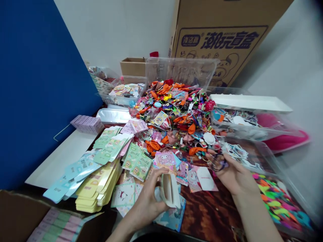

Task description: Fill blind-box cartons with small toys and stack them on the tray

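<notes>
My left hand is closed around a small white paper box, whose open end faces me. My right hand, at the right edge of the pile, pinches a dark loop that looks like a hair tie or bracelet. Just beyond both hands lies a large heap of small trinkets, with orange balloons among them. Patterned cards and a white card lie on the table between my hands. Green printed packets rest left of the box.
Flat yellow, blue and green cartons are stacked at left. A clear bin of bright small toys stands at right. Behind are a tall cardboard box and a blue panel. An open carton sits front left.
</notes>
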{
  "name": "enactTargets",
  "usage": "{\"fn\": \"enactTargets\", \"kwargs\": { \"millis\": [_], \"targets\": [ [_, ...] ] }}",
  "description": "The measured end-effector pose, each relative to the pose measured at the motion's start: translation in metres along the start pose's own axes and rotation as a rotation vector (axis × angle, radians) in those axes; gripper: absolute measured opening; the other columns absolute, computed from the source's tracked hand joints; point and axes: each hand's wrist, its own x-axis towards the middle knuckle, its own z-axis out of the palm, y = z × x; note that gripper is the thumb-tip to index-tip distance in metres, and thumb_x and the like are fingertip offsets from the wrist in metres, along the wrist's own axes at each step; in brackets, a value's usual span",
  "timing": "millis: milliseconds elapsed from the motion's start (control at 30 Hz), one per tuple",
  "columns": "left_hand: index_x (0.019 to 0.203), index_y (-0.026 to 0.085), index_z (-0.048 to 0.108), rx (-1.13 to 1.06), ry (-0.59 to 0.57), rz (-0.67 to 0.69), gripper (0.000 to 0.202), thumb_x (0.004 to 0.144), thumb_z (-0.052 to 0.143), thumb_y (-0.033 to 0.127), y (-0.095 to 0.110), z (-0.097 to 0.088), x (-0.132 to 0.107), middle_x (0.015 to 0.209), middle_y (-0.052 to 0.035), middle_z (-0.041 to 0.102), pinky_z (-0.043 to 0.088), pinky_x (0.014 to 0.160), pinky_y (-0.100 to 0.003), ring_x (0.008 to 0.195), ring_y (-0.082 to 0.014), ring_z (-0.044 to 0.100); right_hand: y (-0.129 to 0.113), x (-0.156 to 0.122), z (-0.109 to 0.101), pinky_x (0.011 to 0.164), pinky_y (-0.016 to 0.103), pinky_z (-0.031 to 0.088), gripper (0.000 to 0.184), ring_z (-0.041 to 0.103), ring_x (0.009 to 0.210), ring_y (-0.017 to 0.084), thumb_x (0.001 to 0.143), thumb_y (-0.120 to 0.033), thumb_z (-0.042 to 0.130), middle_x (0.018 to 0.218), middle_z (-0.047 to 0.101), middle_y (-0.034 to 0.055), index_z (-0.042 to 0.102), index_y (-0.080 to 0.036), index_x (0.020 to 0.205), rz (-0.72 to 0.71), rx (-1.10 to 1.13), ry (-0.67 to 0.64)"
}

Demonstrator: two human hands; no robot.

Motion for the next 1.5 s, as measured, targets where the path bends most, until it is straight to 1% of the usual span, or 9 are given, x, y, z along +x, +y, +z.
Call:
{"fn": "enactTargets", "kwargs": {
  "millis": [100,200,333,433,633,767,933,1133,1500],
  "targets": [
    [0.135,0.028,0.051,0.05,-0.027,-0.085,0.077,0.066,0.085,0.022,0.002,0.001,0.001,0.14,-0.0065,0.055,0.048,0.094,-0.034,0.123,-0.0287,0.054,-0.015,-0.005,-0.02,0.046,0.024,0.041,0.034,0.057,0.059,0.014,0.053,-0.038,0.089,0.079,0.071,0.0015,0.068,-0.025,0.076,0.044,0.049,0.069],
    [0.136,0.023,0.052,0.045,-0.072,-0.165,0.075,0.068,0.082,0.032,0.005,0.0,0.003,0.139,-0.0096,0.057,0.051,0.084,-0.033,0.119,-0.0319,0.058,-0.025,-0.005,-0.035,0.045,0.023,0.039,0.047,0.051,0.052,0.011,0.05,-0.043,0.091,0.068,0.063,-0.0028,0.07,-0.026,0.089,-0.011,-0.193,0.06],
    [0.137,0.018,0.053,0.134,-0.083,-0.182,0.073,0.072,0.076,0.041,0.005,0.001,0.005,0.135,-0.0125,0.062,0.045,0.102,-0.043,0.125,-0.0366,0.055,-0.026,-0.001,-0.041,0.042,0.023,0.029,0.044,0.038,0.045,0.009,0.06,-0.059,0.081,0.056,0.05,-0.0054,0.067,-0.021,0.076,-0.089,-0.606,-0.001],
    [0.141,0.015,0.05,0.206,-0.079,-0.217,0.079,0.072,0.075,0.046,0.003,0.001,0.003,0.14,-0.0158,0.06,0.04,0.109,-0.046,0.131,-0.0389,0.051,-0.022,0.007,-0.041,0.042,0.023,0.025,0.04,0.032,0.043,0.009,0.07,-0.06,0.071,0.048,0.041,-0.007,0.064,-0.021,0.069,-0.1,-0.782,-0.016],
    [0.145,0.013,0.045,0.224,-0.136,-0.19,0.083,0.075,0.073,0.048,-0.003,-0.001,-0.003,0.14,-0.0177,0.06,0.045,0.105,-0.046,0.127,-0.0372,0.056,-0.02,0.025,-0.036,0.059,0.028,0.037,0.024,0.057,0.062,0.019,0.081,-0.038,0.058,0.062,0.063,0.0017,0.062,-0.022,0.064,-0.215,-1.243,-0.064],
    [0.146,0.015,0.044,0.261,-0.138,-0.18,0.083,0.075,0.075,0.046,-0.01,0.0,-0.005,0.143,-0.0177,0.057,0.042,0.107,-0.049,0.129,-0.0376,0.054,-0.013,0.028,-0.023,0.062,0.029,0.035,0.022,0.067,0.079,0.024,0.089,-0.025,0.051,0.081,0.075,0.0068,0.07,-0.023,0.078,-0.236,-1.581,-0.096],
    [0.148,0.016,0.043,0.287,-0.135,-0.174,0.085,0.074,0.077,0.043,-0.013,-0.001,-0.007,0.15,-0.018,0.051,0.039,0.111,-0.052,0.134,-0.0385,0.049,-0.002,0.033,-0.007,0.068,0.028,0.041,0.026,0.071,0.096,0.026,0.091,-0.009,0.05,0.102,0.076,0.0121,0.073,-0.02,0.096,-0.239,-1.886,-0.174],
    [0.148,0.016,0.044,0.32,-0.126,-0.199,0.088,0.071,0.081,0.039,-0.012,-0.005,-0.008,0.148,-0.0181,0.052,0.04,0.11,-0.052,0.132,-0.0379,0.051,0.003,0.039,-0.008,0.082,0.038,0.054,0.018,0.069,0.093,0.02,0.099,-0.026,0.056,0.102,0.073,0.0064,0.069,-0.015,0.105,-0.177,-2.074,-0.248],
    [0.149,0.017,0.042,0.291,-0.139,-0.2,0.094,0.069,0.086,0.037,-0.013,0.001,-0.007,0.152,-0.017,0.048,0.039,0.113,-0.049,0.138,-0.0362,0.047,0.014,0.045,0.0,0.089,0.042,0.056,0.024,0.068,0.098,0.021,0.097,-0.034,0.062,0.11,0.07,0.0069,0.066,-0.015,0.111,-0.107,-2.127,-0.29]
  ]
}}
